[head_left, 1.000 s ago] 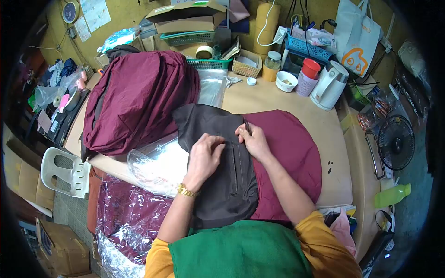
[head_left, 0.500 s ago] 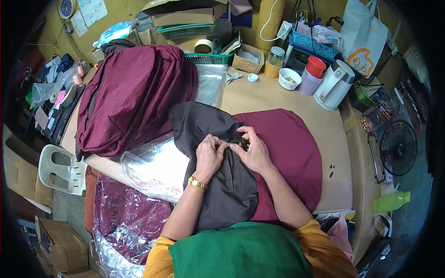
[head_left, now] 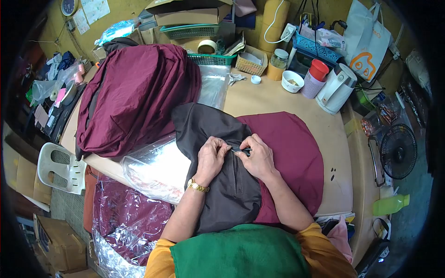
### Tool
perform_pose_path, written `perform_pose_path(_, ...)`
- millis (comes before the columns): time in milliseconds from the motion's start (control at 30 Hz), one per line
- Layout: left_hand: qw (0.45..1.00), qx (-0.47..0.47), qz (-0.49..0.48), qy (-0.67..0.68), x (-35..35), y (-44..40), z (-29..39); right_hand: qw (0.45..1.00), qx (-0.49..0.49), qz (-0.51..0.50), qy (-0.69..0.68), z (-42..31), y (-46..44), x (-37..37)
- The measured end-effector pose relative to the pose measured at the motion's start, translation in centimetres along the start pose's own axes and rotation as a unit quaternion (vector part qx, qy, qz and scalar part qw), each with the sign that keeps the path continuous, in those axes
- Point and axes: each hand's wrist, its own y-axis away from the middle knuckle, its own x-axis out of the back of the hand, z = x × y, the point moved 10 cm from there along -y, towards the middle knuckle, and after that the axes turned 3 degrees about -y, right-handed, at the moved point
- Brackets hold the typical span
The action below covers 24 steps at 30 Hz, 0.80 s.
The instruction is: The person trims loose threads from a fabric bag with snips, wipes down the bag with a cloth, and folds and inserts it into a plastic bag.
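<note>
Head view: dark cloth (head_left: 225, 194) is under both my hands, in front of my green apron (head_left: 238, 255); maroon cloth (head_left: 296, 157) lies against its right side, can't tell if the two are joined. My left hand (head_left: 211, 156) has thumb and finger pinched on the dark cloth, just above the stitched slit (head_left: 238, 180); too small to tell if a thread sits in that pinch too. My right hand (head_left: 260, 158) grasps a small dark tool (head_left: 242, 150), tip close to the left fingertips; can't tell what kind.

For good work here, I'd keep the pinch taut and lifted a little; tool tip shallow, off the stitches and off my fingers; small moves, wrists low.

Edges and room: left is tight, with transparent plastic (head_left: 153, 169) and a maroon pile (head_left: 134, 97) past my wrist; table (head_left: 264, 102) gives more room ahead and right, up to the bowl (head_left: 292, 82) and kettle (head_left: 337, 89); near edge is right at my apron, so I'd draw the right elbow outward, not back.
</note>
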Motion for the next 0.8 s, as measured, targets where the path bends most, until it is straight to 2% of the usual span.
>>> perform_pose_path(200, 0.999, -0.011, 0.02, 0.029, 0.2, 0.2, 0.3, 0.999, 0.045, 0.018, 0.004, -1.0, 0.1, 0.2)
perform_pose_path(333, 0.999, -0.036, 0.026, 0.021, 0.2, 0.3, 0.4, 0.999, 0.032, 0.013, -0.012, 0.1, 0.1, -0.5)
perform_pose_path(400, 0.999, -0.014, 0.02, 0.046, 0.1, 0.2, -0.5, 0.995, 0.007, 0.041, -0.088, 1.4, 0.0, -0.3)
perform_pose_path(500, 0.997, 0.01, 0.017, 0.074, -0.1, 0.2, -0.9, 0.995, 0.043, 0.026, -0.09, 0.9, 0.1, -0.1)
perform_pose_path(800, 0.997, -0.055, 0.042, 0.036, 0.6, 0.3, 1.1, 0.997, 0.071, 0.031, -0.01, -0.7, 0.4, -0.7)
